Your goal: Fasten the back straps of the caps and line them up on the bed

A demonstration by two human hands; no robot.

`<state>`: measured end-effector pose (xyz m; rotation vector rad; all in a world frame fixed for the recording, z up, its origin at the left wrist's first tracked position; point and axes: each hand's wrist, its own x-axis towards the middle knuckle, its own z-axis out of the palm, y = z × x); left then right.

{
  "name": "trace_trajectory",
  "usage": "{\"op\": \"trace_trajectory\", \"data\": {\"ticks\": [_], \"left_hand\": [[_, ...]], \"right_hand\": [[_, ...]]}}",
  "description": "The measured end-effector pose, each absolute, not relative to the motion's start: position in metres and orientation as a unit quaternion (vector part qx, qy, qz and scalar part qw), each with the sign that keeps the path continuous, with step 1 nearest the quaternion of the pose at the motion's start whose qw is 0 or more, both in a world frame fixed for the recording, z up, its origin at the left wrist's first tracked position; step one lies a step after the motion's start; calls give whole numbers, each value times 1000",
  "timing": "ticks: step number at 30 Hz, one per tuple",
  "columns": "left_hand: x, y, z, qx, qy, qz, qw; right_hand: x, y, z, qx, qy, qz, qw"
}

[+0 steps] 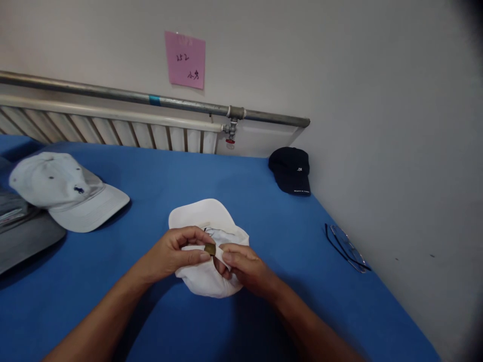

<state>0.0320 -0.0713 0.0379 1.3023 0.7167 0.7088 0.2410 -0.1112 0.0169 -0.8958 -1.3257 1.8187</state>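
Note:
A white baseball cap point(206, 213) lies upside down on the blue table surface, its brim pointing away from me. My left hand point(184, 251) pinches the cap's back strap beside a brass-coloured buckle point(210, 249), thumb and fingers closed around it. On the other side of the buckle, my right hand point(243, 264) grips the strap's other end between thumb and fingers. Some of the right fingers reach into the opening under the strap and are partly hidden. The inside of the cap shows only in part behind the hands.
A pale cap with a dark logo point(60, 176) and a grey cap point(32, 239) lie at the left. A black cap point(290, 168) sits by the wall, eyeglasses point(347, 249) near the right edge. Behind are a radiator point(139, 134), a metal pipe point(109, 95) and a pink note point(184, 60).

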Motion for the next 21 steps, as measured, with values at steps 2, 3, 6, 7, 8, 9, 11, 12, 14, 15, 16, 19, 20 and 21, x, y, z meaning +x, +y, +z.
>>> {"op": "trace_trajectory", "data": {"ticks": [2, 3, 6, 7, 8, 9, 11, 12, 14, 15, 16, 19, 20, 21], "left_hand": [[32, -71, 38, 583, 319, 312, 679], [32, -72, 38, 584, 316, 311, 680], [32, -72, 39, 587, 308, 309, 682], [32, -72, 39, 587, 307, 307, 684], [31, -72, 39, 586, 306, 305, 686], [31, -71, 39, 585, 307, 302, 688], [31, -71, 39, 584, 307, 297, 690], [31, -71, 39, 587, 307, 295, 689], [32, -71, 40, 596, 305, 294, 682], [32, -71, 41, 602, 303, 293, 678], [33, -71, 42, 608, 300, 292, 675], [33, -72, 44, 616, 299, 291, 668], [33, -72, 45, 617, 301, 291, 667], [33, -73, 46, 618, 302, 290, 666]], "right_hand": [[242, -111, 18, -339, -515, 706, 348], [242, -111, 18, -338, -515, 707, 348], [243, -111, 20, -337, -517, 708, 343], [243, -111, 20, -338, -518, 708, 341], [243, -111, 21, -339, -520, 707, 339], [243, -110, 21, -340, -521, 706, 337], [243, -110, 20, -338, -523, 708, 333], [243, -109, 20, -334, -524, 710, 332], [244, -109, 18, -324, -525, 714, 331], [244, -108, 18, -321, -525, 716, 329], [244, -108, 17, -320, -525, 718, 326], [244, -107, 17, -319, -527, 721, 319], [244, -107, 17, -317, -527, 721, 319], [244, -108, 17, -316, -526, 722, 320]]}}
